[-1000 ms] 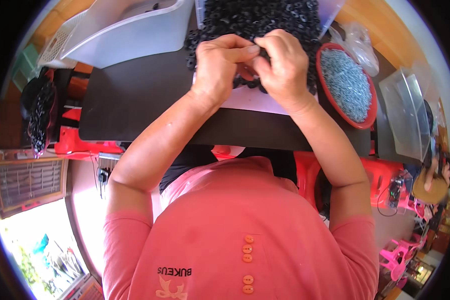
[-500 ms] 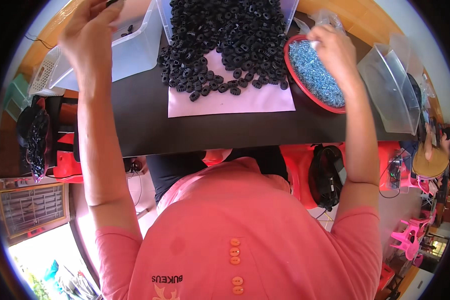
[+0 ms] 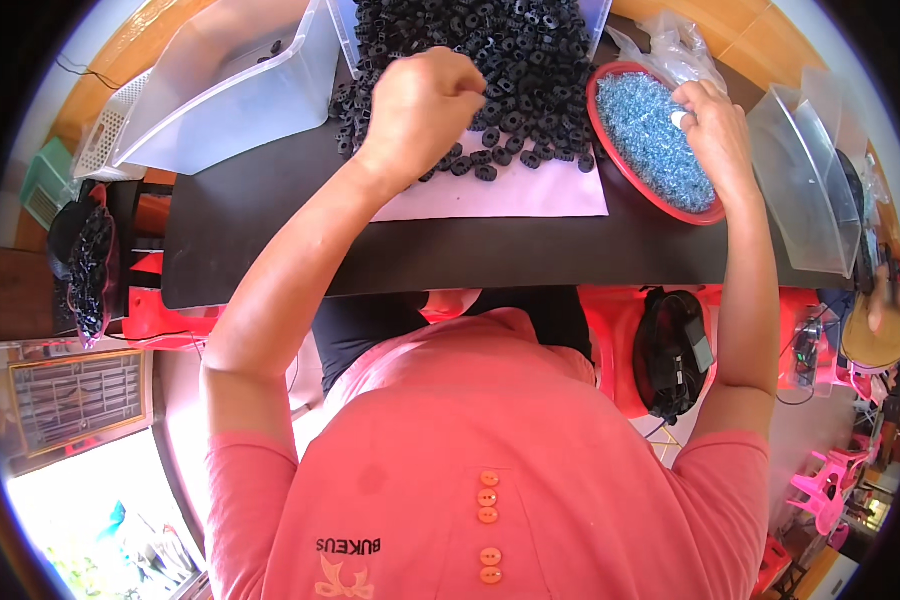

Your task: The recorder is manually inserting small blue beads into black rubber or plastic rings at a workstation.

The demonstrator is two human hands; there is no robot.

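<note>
A heap of small black ridged plastic pieces spills from a clear bin onto a pale pink sheet. Over the heap's left front is my left hand, its fingers closed in a pinch; whatever lies between the fingertips is hidden. To the right, a red oval basin holds many tiny glittering blue pieces. My right hand hovers at that basin's right side, fingers bent together, with a white band around one finger. Anything in its fingertips is too small to make out.
A translucent plastic bin with a few black pieces stands at the left on the dark table. Behind the basin lies a clear plastic bag. Clear plastic containers stand at the right edge. A black bag rests on a red chair below.
My left hand has come from above the left bin, where it held a small black piece, rightward to the black heap. My right hand has shifted slightly over the basin's right side.
</note>
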